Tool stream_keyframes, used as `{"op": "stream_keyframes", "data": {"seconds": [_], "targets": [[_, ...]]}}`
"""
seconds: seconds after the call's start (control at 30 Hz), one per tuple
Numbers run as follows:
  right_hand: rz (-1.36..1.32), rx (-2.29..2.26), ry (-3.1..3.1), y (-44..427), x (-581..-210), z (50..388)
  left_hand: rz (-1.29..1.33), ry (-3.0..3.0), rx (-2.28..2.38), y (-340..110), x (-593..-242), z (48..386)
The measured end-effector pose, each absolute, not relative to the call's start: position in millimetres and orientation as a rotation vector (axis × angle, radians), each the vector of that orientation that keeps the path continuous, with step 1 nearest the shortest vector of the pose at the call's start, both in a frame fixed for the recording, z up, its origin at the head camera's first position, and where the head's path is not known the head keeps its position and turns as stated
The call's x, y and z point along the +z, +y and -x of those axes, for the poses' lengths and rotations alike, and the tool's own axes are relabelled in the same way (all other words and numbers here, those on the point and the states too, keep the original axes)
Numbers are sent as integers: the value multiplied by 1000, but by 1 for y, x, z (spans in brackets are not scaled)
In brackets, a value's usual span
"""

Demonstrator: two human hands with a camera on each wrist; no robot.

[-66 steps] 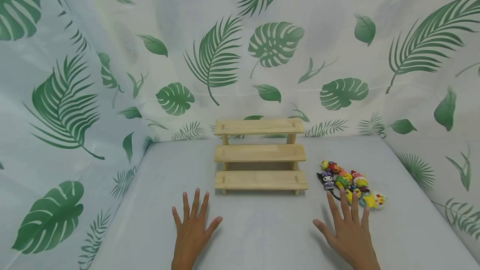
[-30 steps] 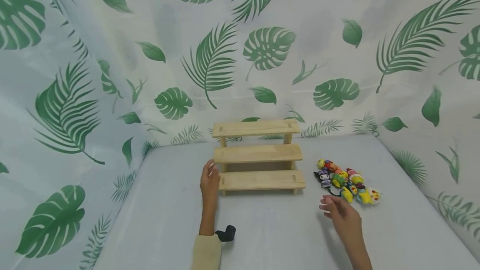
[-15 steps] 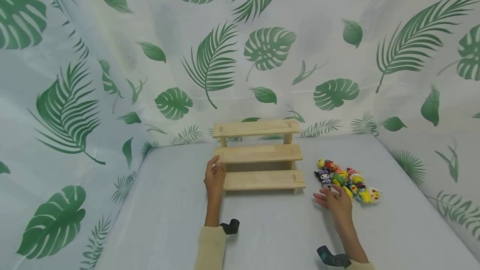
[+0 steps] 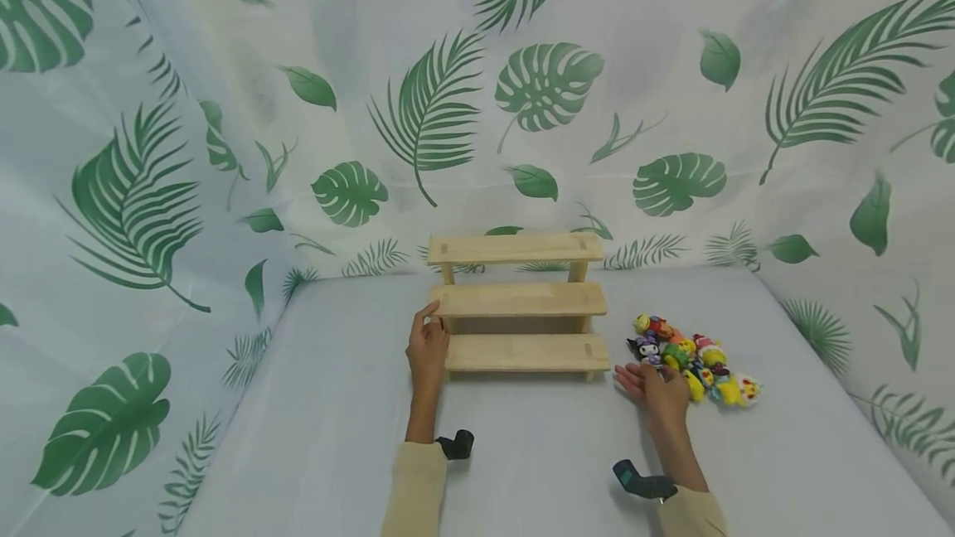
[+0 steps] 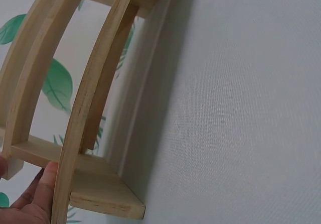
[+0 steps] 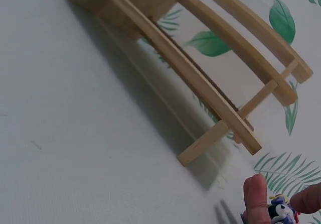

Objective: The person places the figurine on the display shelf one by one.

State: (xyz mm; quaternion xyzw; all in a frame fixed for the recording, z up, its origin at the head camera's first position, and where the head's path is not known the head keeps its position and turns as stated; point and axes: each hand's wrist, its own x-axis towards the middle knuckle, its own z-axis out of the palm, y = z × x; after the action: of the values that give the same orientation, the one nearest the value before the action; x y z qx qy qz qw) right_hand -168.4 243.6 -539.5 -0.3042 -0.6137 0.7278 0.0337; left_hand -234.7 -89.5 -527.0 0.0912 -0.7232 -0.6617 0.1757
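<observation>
A three-step wooden stand (image 4: 518, 298) stands before me. My left hand (image 4: 428, 350) holds its left end, between the lower and middle steps. In the left wrist view, left fingers (image 5: 44, 189) touch the wooden side piece (image 5: 37, 151). My right hand (image 4: 660, 396) is at the near edge of a pile of small colourful figurines (image 4: 682, 355). Closest to it is a purple figurine with a black hood (image 4: 647, 348). In the right wrist view this black-hooded figurine (image 6: 282, 211) shows between a finger (image 6: 257, 196) and the thumb (image 6: 308, 199), which look spread apart.
A yellow figurine (image 4: 731, 390) lies at the pile's right end. Leaf-print sheeting (image 4: 545, 89) hangs behind and at both sides of the pale table (image 4: 537, 454). A dark camera (image 4: 457, 444) sits at the left wrist and another camera (image 4: 642, 481) at the right wrist.
From lying spread over the table, my left hand has gone up to the stand's left end. My right hand has turned and moved up to the figurines. The view has shifted slightly.
</observation>
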Motion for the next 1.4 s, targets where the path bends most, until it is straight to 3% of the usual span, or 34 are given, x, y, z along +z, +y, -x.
{"op": "stream_keyframes", "data": {"seconds": [0.57, 1.4], "targets": [[980, 2108, -1764, 236, -559, 185, -288, -2091, -1980, -96, -526, 231], [1138, 2384, -1578, 242, -541, 189, -246, -2110, -2011, -98, -527, 233]]}}
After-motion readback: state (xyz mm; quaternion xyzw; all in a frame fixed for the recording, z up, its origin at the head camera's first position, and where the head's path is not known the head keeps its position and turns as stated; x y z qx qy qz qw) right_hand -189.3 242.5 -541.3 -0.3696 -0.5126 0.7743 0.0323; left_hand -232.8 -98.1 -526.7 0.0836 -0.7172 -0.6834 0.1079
